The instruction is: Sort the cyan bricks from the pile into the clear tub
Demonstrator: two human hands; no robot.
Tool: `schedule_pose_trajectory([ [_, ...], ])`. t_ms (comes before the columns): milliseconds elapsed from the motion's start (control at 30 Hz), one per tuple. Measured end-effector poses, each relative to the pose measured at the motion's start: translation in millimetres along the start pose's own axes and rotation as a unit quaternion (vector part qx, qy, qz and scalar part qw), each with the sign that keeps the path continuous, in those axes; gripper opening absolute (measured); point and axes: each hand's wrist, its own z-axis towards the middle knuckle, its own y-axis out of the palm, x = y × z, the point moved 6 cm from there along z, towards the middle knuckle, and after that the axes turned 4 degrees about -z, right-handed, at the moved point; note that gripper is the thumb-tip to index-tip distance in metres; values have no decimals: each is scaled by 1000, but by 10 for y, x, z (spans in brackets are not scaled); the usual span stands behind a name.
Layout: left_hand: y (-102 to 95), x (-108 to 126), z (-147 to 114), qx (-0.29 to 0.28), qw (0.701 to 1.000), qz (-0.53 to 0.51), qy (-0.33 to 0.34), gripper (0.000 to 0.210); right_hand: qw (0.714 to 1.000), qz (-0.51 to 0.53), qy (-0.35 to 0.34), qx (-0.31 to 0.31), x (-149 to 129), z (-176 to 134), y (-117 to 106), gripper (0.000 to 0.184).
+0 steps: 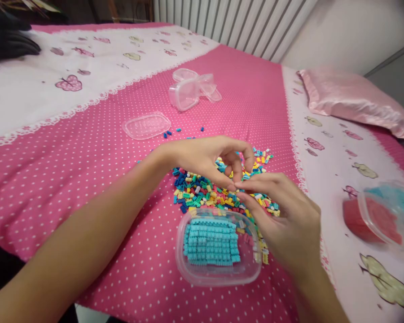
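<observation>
My left hand [215,159] reaches over a loose pile of small coloured building bricks [202,190]. Its thumb and a fingertip are pinched together. My right hand [286,215] meets it there, thumb and forefinger closed at the same spot. Whatever lies between the fingertips is too small or too covered to make out. Just below the hands stands a clear plastic container [251,271]. Inside it, on the left side, sit turquoise bricks [210,242] joined in neat rows.
A clear lid [147,125] lies beyond my left wrist, with a few blue bricks [167,133] nearby. Farther back are clear containers [188,93]. At right stands a container with red contents [370,220]. A pink pillow [357,101] rests on the patterned bedspread [97,139].
</observation>
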Motion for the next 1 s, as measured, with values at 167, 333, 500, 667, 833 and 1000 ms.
schedule_pose_trajectory([
  [167,41,-27,-15,-38,999,-24,-12,45,1000,-19,-8,-8,-69,5,-3,12],
  [333,65,9,-31,-35,999,-11,-30,29,996,-74,10,-53,-98,-5,7,9],
  [500,28,42,-55,-35,999,1,-39,30,994,-42,46,-87,-158,-23,-71,11],
  [667,-116,33,-96,27,998,38,-48,33,977,20,58,-205,-292,-154,6,14],
  [833,-79,5,-80,12,998,39,-56,30,961,-24,82,-263,-328,-400,206,15],
  [1000,-64,0,-70,2,996,72,-45,27,951,-58,94,-289,-303,-520,298,13],
])
